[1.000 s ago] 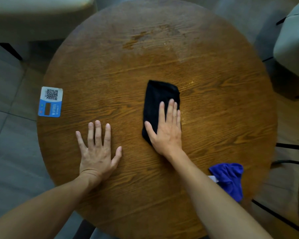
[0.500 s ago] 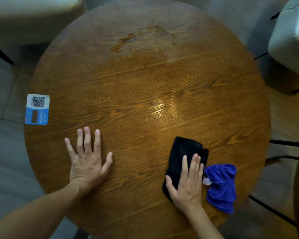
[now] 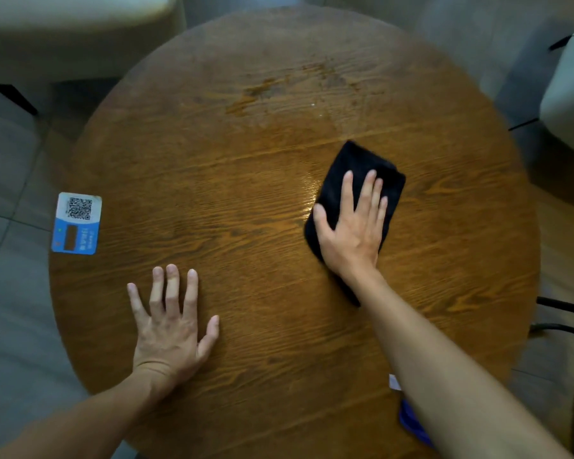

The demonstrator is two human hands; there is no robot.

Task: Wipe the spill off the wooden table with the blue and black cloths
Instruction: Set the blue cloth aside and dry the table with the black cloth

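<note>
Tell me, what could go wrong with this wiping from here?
The right hand presses the black cloth flat, well short of the dark spill at the far side, so that patch may get missed. The blue cloth lies near the table edge under the forearm, which could knock it off.

Light is dim and warm. You get one wet glare patch on the tabletop (image 3: pixel 246 200) just left of the black cloth (image 3: pixel 355 180), and a paler sheen toward the far edge. The cloth's edges smear with motion blur. Your right hand (image 3: pixel 352 226) throws a soft shadow. Corners blur and the round rim bows.
</note>
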